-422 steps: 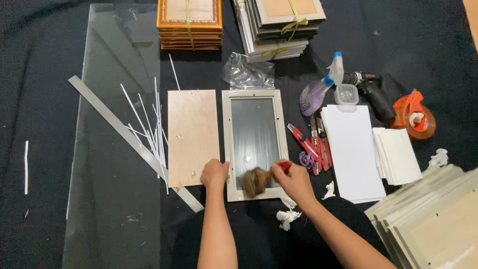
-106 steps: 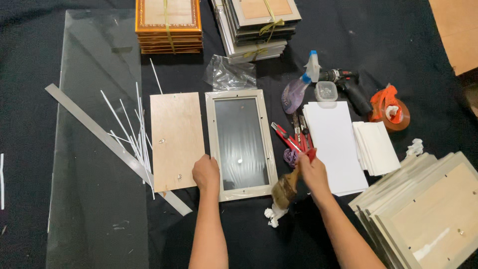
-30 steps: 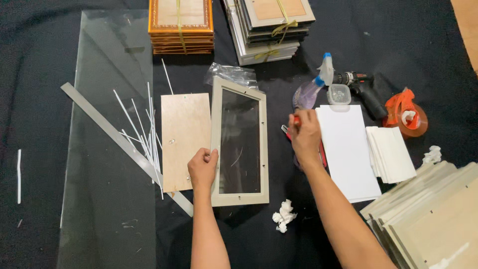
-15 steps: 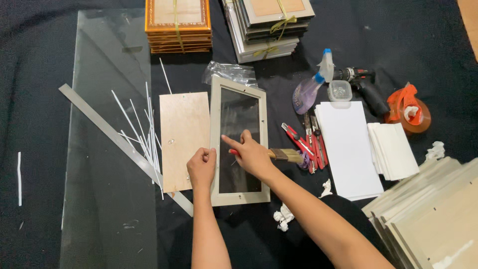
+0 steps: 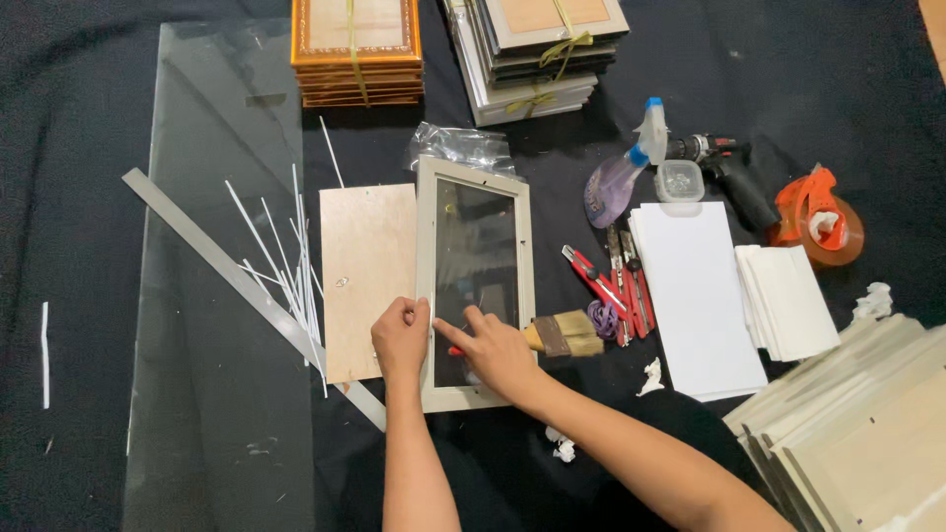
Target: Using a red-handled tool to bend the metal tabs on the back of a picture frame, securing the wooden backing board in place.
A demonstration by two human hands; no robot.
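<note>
A pale frame [image 5: 474,286] is lying at the centre of the picture on a black cloth [image 5: 867,89], its long axis running from the lower edge toward the top, the far end seeming tilted up a little. Both hands are working at its near end. The left hand [image 5: 400,340] is gripping the frame's left rail, fingers [image 5: 422,313] curled over the edge and closed on it. The right hand [image 5: 496,347] is lying over the glass inside the frame, loosely open, its forefinger [image 5: 451,330] pointing left toward the left rail; it is grasping nothing that I can make out, though a red bit is peeking out under it. So the frame is stretching away from both hands toward the top of the picture, the left hand at the rail, the right hand over the pane.

Just right of the right hand a brush [image 5: 564,334] is lying crosswise, apart from it. Left of the frame, touching or just beside it, a plywood board [image 5: 367,276] is lying parallel. Further left a large glass sheet [image 5: 217,296] is carrying thin white strips [image 5: 291,256]. Right of the brush are red tools [image 5: 611,286], white paper [image 5: 695,296], a spray bottle [image 5: 621,172] and a tape dispenser [image 5: 818,212].
</note>
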